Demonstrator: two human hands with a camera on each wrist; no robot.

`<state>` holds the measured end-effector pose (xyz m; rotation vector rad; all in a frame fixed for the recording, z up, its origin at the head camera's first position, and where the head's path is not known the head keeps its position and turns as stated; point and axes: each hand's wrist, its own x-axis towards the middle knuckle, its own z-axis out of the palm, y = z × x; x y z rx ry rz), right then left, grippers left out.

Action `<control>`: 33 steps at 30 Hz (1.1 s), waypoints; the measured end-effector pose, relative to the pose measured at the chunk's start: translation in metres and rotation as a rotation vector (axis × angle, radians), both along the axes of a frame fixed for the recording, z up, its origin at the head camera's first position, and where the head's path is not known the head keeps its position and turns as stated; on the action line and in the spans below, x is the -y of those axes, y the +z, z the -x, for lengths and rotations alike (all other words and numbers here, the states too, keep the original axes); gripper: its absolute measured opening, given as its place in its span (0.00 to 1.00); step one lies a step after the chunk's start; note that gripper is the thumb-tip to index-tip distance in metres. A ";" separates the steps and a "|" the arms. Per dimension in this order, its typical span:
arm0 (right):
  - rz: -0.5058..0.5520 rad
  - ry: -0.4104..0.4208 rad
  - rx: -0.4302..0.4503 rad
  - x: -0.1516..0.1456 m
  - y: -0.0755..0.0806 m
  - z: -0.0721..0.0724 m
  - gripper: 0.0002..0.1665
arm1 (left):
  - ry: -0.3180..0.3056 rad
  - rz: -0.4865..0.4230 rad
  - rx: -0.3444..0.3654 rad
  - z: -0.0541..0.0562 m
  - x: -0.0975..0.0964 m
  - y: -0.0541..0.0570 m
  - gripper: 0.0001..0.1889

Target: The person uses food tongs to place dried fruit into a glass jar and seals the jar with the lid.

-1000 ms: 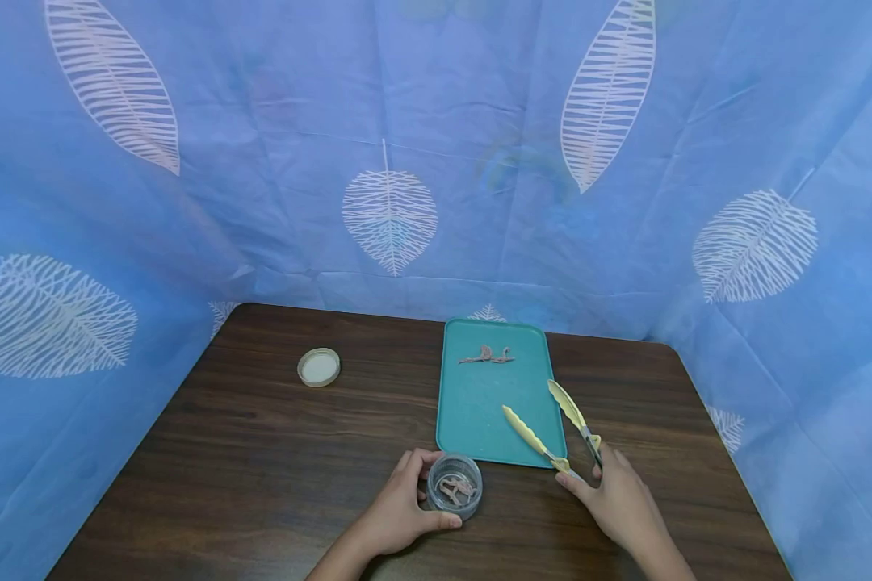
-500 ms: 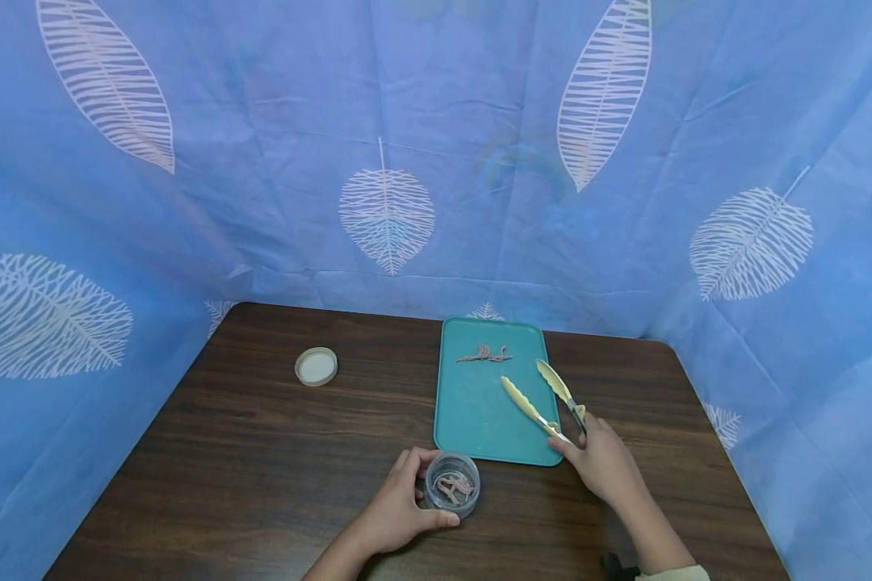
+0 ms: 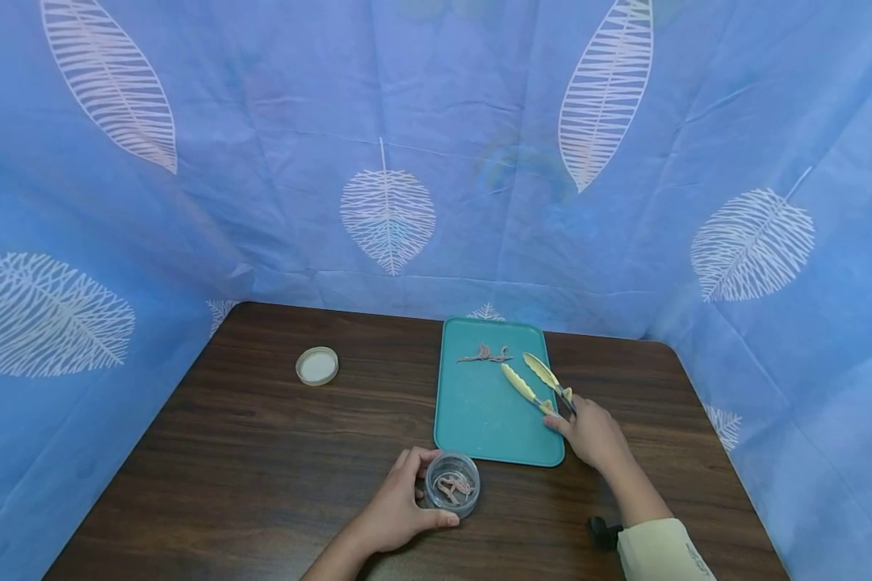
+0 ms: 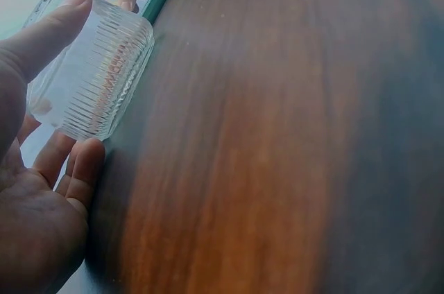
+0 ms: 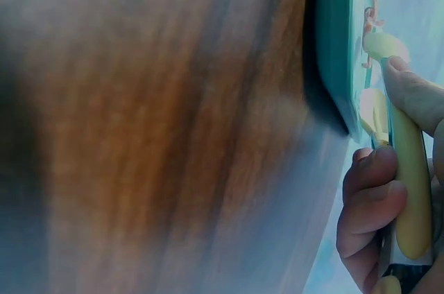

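Note:
A clear ribbed jar (image 3: 454,484) stands on the table just below the tray, and my left hand (image 3: 401,510) holds it between thumb and fingers. Several pinkish, string-like pieces (image 3: 454,489) lie in the jar. My right hand (image 3: 594,432) grips a pair of tongs (image 5: 411,190) with pale yellow handles and tips. The tongs' two tips are spread apart over the right part of the teal tray (image 3: 472,420). More thin pinkish pieces (image 3: 485,353) lie near the tray's far end, just beyond the tips.
A round lid (image 3: 317,366) with a white inside lies at the back left of the dark wooden table (image 3: 262,452). Blue cloth with white leaf prints (image 3: 298,161) hangs behind and at both sides. A small black object (image 3: 604,532) shows beside the right sleeve.
My right hand has moved forward and slightly left with the tongs. Their tips have come nearer the pieces on the tray and closer together. My left hand and the jar have stayed put.

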<state>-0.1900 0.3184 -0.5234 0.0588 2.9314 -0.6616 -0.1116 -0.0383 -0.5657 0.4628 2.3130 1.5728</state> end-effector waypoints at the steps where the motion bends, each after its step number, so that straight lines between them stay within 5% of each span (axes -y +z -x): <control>1: 0.010 0.001 0.009 0.000 0.000 0.002 0.34 | -0.001 0.001 -0.003 0.000 0.000 0.000 0.45; 16: -0.002 0.009 0.053 0.001 0.007 0.014 0.33 | -0.001 0.000 -0.006 0.000 -0.001 -0.001 0.44; 33: -0.048 -0.011 -0.004 0.004 0.004 0.002 0.43 | 0.002 0.004 0.002 0.001 0.001 -0.004 0.44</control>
